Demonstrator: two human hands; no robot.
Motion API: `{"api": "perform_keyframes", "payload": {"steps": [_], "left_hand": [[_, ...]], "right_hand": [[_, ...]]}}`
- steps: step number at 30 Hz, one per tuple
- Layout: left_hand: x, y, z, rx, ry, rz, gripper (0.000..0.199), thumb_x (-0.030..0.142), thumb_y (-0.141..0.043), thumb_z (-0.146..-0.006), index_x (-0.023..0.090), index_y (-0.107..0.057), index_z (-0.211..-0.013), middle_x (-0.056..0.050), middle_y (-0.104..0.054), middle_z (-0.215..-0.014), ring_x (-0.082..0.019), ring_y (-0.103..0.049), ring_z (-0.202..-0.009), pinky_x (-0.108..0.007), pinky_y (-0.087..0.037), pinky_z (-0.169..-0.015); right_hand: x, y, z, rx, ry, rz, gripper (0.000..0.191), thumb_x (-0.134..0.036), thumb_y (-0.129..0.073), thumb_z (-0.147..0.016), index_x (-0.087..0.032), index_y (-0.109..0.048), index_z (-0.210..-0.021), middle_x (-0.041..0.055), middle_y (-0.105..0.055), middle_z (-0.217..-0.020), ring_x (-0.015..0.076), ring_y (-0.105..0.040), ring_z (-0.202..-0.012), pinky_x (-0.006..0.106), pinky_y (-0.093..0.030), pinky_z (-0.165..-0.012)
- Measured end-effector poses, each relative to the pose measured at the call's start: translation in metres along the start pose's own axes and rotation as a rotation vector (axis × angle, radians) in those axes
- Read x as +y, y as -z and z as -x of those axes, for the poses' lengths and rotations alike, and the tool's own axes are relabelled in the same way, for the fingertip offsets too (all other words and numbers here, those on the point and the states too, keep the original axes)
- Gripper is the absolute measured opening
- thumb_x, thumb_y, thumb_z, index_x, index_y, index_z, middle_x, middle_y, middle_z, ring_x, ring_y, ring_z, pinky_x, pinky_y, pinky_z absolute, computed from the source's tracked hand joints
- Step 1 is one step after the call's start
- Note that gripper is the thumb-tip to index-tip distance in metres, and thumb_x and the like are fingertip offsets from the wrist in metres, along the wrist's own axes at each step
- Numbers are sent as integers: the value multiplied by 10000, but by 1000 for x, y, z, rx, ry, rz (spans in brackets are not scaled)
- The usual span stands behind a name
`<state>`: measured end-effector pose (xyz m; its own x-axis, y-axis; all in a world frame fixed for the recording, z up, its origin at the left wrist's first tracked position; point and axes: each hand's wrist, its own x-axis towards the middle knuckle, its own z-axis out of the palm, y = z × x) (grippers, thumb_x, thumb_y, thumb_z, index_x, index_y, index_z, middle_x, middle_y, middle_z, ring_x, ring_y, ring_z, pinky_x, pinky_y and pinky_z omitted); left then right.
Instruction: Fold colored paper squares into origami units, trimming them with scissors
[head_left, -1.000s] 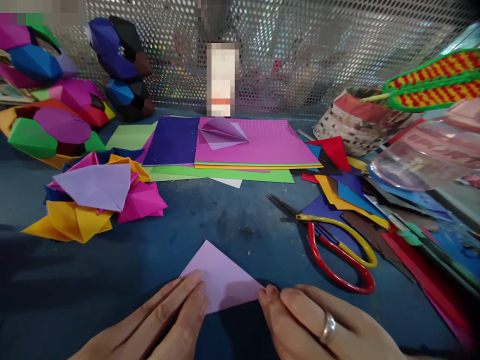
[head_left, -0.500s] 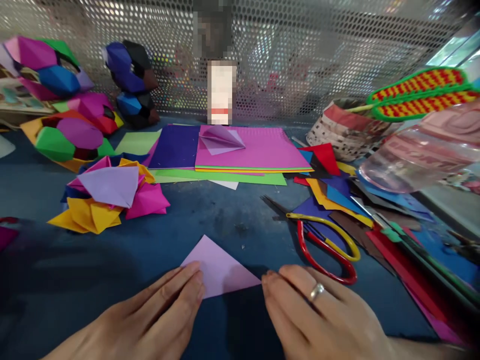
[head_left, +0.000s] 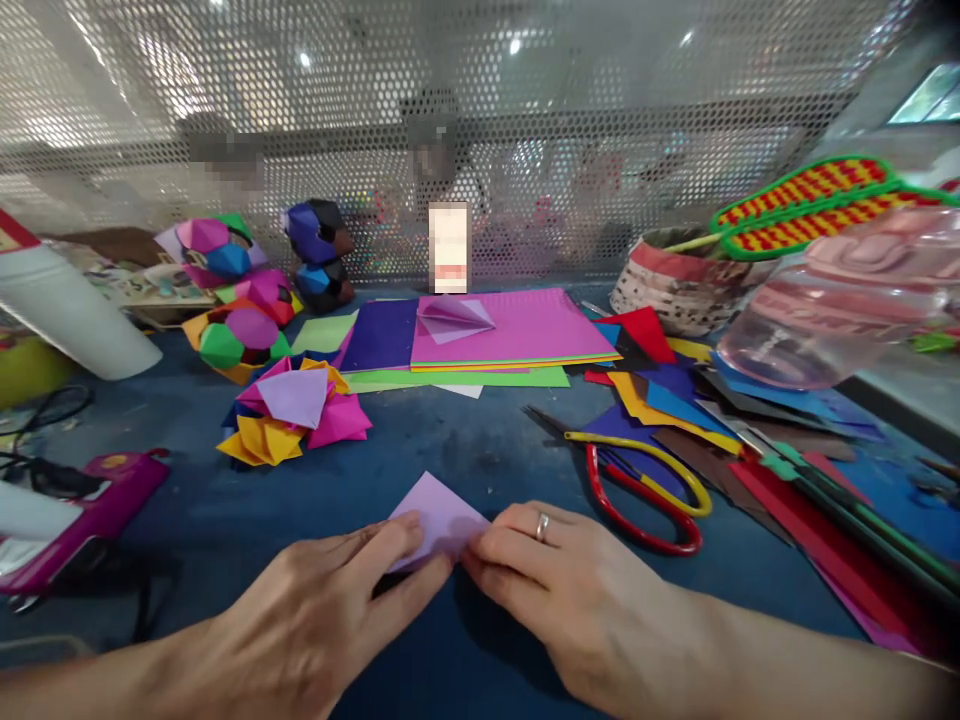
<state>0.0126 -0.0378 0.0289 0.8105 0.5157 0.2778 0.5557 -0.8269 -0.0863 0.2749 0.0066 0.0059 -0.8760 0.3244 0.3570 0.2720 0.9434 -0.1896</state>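
A small folded sheet of lilac paper (head_left: 439, 508) lies on the blue tabletop in front of me, its peak pointing away. My left hand (head_left: 330, 600) presses on its left side, fingers on top and thumb along the near edge. With fingers closed in a pinch, my right hand (head_left: 559, 580) grips the right corner; a ring shows on one finger. The fingertips cover that corner. To the right lie scissors (head_left: 637, 490) with one red and one yellow handle, touched by neither hand. Folded paper pieces (head_left: 296, 405) in lilac, pink and yellow are heaped on the left.
Behind are stacked coloured sheets (head_left: 517, 325) bearing a folded lilac piece (head_left: 457, 318). Paper balls (head_left: 244, 340) stand back left, near a white cylinder (head_left: 97, 310) and a magenta tool (head_left: 120, 495). Right are paper scraps (head_left: 645, 330), a basket (head_left: 667, 285) and a pink bottle (head_left: 795, 330).
My right hand has moved left and pinches the paper's right corner. My left thumb has spread toward it along the near edge. The view has tilted up, showing more on the left.
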Motion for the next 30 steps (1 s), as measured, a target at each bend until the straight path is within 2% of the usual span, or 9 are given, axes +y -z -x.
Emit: {"api": "perform_keyframes", "payload": {"steps": [3,7,12,14,18,24,30], "left_hand": [[6,7,-9,-46,-5,-32,597,538,-595,-867,89,-584,-1262,-151,-678,-1156,-243,-687,-1009,-299,-587,-860],[11,1,-16,-65,1,-32,597,578,-589,-873,64,-631,-1174,-181,-669,-1169,-298,-639,-1127,-359,-586,-902],[11,-5,-17,-9,7,89,499,546,-475,-958,88,-656,-1038,-175,-682,-1058,-248,-687,-916,-332,-611,-759],[9,-3,-14,29,0,94,460,518,-486,-962,97,-629,-1079,-160,-681,-1043,-228,-691,-874,-302,-606,-738],[5,1,-5,111,-10,81,371,402,-499,-968,112,-558,-1193,-141,-681,-1092,-203,-698,-944,-248,-593,-801],[-1,-3,18,80,-14,26,397,337,-510,-973,98,-550,-1287,-158,-665,-1259,-231,-628,-1203,-301,-533,-1013],[-5,-2,27,82,18,36,328,294,-527,-965,111,-593,-1230,-138,-693,-1236,-211,-641,-1203,-274,-532,-1015]], "right_hand": [[1,-3,2,3,2,10,352,-64,-462,-872,-60,-654,-1167,125,-674,-1021,241,-577,-943,366,-522,-858],[1,-5,2,-9,-4,40,349,-67,-487,-860,-82,-652,-1168,108,-669,-1023,236,-566,-922,368,-511,-824],[1,-5,2,-23,-23,73,308,-80,-503,-865,-111,-670,-1122,93,-671,-999,227,-560,-881,368,-499,-747],[1,-5,2,-24,-21,73,258,-84,-506,-868,-122,-684,-1051,91,-672,-1009,228,-562,-893,369,-496,-746],[1,-5,2,-20,-18,71,191,-88,-508,-882,-128,-683,-948,87,-677,-1053,233,-570,-926,367,-498,-768],[1,-3,1,-15,-12,66,266,-74,-505,-880,-109,-685,-1071,86,-691,-1040,233,-583,-905,362,-510,-760],[1,-3,2,3,-12,72,333,-62,-526,-864,-112,-665,-1161,111,-697,-1037,217,-595,-927,337,-508,-798]]}}
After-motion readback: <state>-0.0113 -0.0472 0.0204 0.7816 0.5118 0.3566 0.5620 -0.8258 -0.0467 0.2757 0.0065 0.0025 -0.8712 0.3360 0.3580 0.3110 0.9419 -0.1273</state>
